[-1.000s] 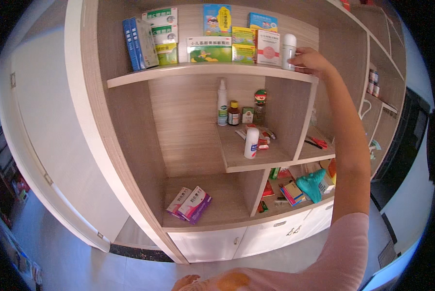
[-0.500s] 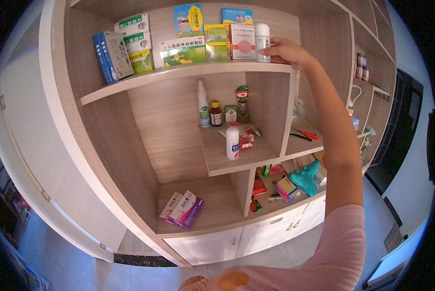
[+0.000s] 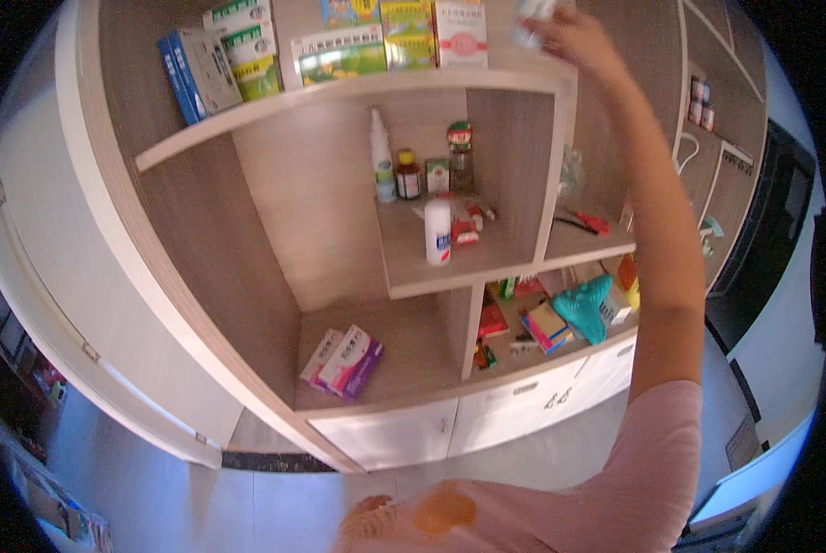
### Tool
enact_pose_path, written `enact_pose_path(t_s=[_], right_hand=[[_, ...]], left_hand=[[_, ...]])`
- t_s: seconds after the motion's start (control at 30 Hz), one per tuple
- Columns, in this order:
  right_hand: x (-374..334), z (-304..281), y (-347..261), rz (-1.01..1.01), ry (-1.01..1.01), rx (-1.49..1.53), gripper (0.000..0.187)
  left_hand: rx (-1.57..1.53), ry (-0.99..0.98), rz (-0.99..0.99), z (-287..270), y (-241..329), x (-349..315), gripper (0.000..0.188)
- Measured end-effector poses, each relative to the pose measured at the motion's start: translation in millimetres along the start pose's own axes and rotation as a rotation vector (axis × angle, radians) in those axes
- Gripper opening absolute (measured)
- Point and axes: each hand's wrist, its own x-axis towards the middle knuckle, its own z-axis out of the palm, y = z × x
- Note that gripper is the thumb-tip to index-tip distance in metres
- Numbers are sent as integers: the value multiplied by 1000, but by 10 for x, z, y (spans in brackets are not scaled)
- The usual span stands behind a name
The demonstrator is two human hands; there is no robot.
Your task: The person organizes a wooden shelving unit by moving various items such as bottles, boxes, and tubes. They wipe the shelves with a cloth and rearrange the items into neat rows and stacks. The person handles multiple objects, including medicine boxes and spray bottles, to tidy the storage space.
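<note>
At the upper right, my right hand (image 3: 565, 37) is closed round a white bottle (image 3: 533, 20), smeared by motion and cut by the top edge. It appears lifted off the top shelf. Left of it stands a white box with a pink round print (image 3: 462, 35), beside yellow-green boxes (image 3: 408, 37) and a wide green and white box (image 3: 339, 57). A similar white bottle with a rounded cap (image 3: 439, 232) stands upright on the middle shelf. Of my left hand nothing certain shows; a small patch of skin (image 3: 372, 503) lies by my shirt, and I cannot tell what it is.
Behind the standing bottle are a tall spray bottle (image 3: 381, 161), a yellow-capped brown bottle (image 3: 407, 175) and a small jar (image 3: 462, 166). Purple and white boxes (image 3: 346, 364) lie lower left. A teal object (image 3: 583, 309) lies among boxes lower right. Upright partitions (image 3: 560, 166) divide the shelves.
The white bottle in my right hand has moved right, away from the white and pink box, and seems raised. The view has tilted down, so the shelves sit higher in the picture.
</note>
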Motion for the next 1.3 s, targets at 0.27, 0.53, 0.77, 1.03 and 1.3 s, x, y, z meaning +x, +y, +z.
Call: enact_pose_path(t_s=[0.27,0.53,0.77,1.03,1.3], right_hand=[[-1208,-263,-697,-106,18,-34,47],[-2235,6,-729,173,-393,421,50],[-3206,957,-797,228,-632,683,64],[-3703,1246,-1029,393,-696,576,59],[-3621,1114,-654,293,-678,631,55]], left_hand=[[-1,46,14,-3,-1,-273,13],[121,160,189,-262,856,-251,5],[22,237,697,-677,2208,16,51],[-170,194,667,-555,2372,169,58],[-6,219,678,-423,2555,392,50]])
